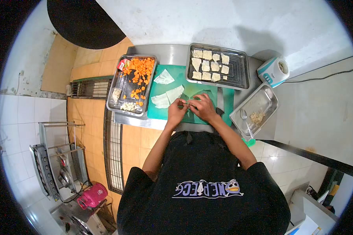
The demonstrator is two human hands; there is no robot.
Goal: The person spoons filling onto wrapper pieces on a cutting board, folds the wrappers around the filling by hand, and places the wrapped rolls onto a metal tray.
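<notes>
My left hand [177, 111] and my right hand [202, 106] meet over the green cutting board [156, 112]. Both have thumb and fingers pinched together at one spot; what lies between the fingertips is too small and covered to make out. Pale thin dough sheets [164, 100] lie left of my hands, with a roughly triangular piece [164, 77] above them. Just right of my right hand, a wide-bladed knife [220, 100] rests on the board, its dark handle toward me.
A metal tray [113, 88] at left holds chopped carrots [143, 65] and pale chopped bits. Another tray [241, 74] behind the board carries square dough pieces. At right sit a steel pan [268, 102] with shredded filling, a spoon [244, 114] and a white-and-teal appliance [272, 72].
</notes>
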